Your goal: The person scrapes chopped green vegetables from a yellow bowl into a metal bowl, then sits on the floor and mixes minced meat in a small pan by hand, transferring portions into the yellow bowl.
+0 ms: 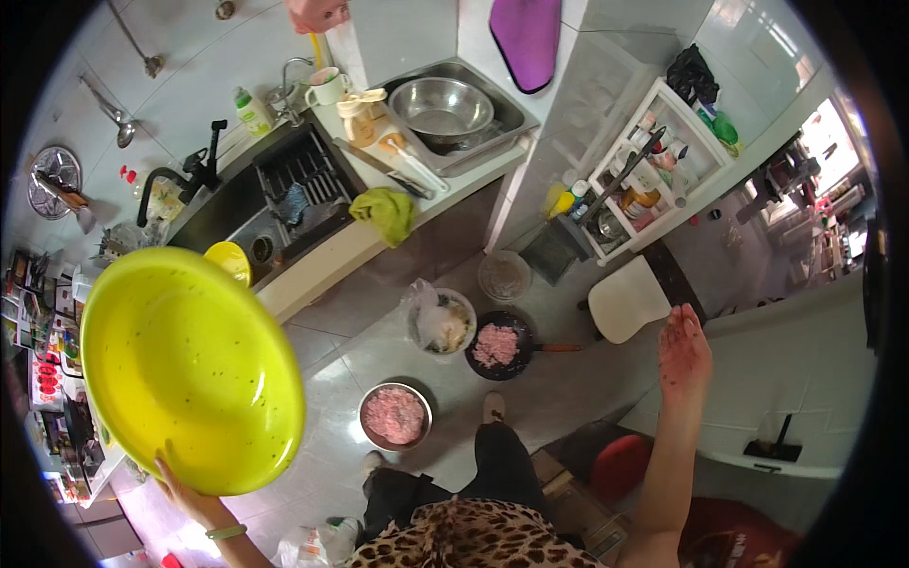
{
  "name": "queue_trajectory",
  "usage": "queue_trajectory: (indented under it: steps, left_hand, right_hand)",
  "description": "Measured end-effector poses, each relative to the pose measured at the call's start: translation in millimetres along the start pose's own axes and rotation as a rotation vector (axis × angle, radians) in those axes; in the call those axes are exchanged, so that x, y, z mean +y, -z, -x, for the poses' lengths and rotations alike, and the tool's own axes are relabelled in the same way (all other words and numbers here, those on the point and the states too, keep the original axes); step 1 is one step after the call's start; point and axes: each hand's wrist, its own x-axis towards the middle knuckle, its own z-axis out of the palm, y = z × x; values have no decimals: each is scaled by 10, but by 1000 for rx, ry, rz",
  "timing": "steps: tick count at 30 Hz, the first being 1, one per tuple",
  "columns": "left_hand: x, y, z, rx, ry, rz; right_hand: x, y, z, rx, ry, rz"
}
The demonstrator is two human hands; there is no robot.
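My left hand [181, 492] grips the lower rim of a large yellow-green plastic basin [199, 355], thumb on the inner wall. The basin is tilted so its inside faces me, and small dark green flecks cling to it. My right hand [684, 351] is raised at the right, palm showing, holding nothing, with dark bits stuck to the skin. On the floor before me, a steel bowl [428, 431] holds pink minced meat [394, 415]. A black frying pan [522, 362] with a wooden handle holds more minced meat [496, 345].
Beside the pan are a bin [469, 337] with scraps in a plastic bag and a shallow round container [504, 275]. A white-seated stool [628, 298] stands right. Along the counter are a sink [213, 227], a knife [376, 163], a green cloth [383, 213] and a steel basin [440, 106].
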Motion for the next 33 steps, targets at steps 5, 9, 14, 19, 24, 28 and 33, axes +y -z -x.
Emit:
queue_trajectory:
  steps: [5, 9, 14, 19, 24, 28, 33]
  left_hand:
    - [95, 8, 612, 183, 174, -4]
    - [-114, 308, 954, 250, 265, 23]
    - [-730, 910, 1318, 279, 332, 117]
    - [-1176, 989, 1927, 457, 233, 144]
    - [-1413, 950, 2869, 594, 287, 87]
    - [-1642, 611, 3896, 748, 317, 130]
    - [-1904, -70, 5345, 857, 314, 180]
  right_hand:
    - [-357, -85, -802, -200, -72, 14]
    - [-354, -328, -1057, -174, -119, 64]
    - [-323, -692, -1214, -343, -153, 200]
    - [-415, -818, -1636, -398, -175, 251]
    - [-201, -779, -2172, -517, -320, 314]
    - [-60, -487, -2810, -582, -509, 316]
    - [277, -99, -3311, -636, -760, 443]
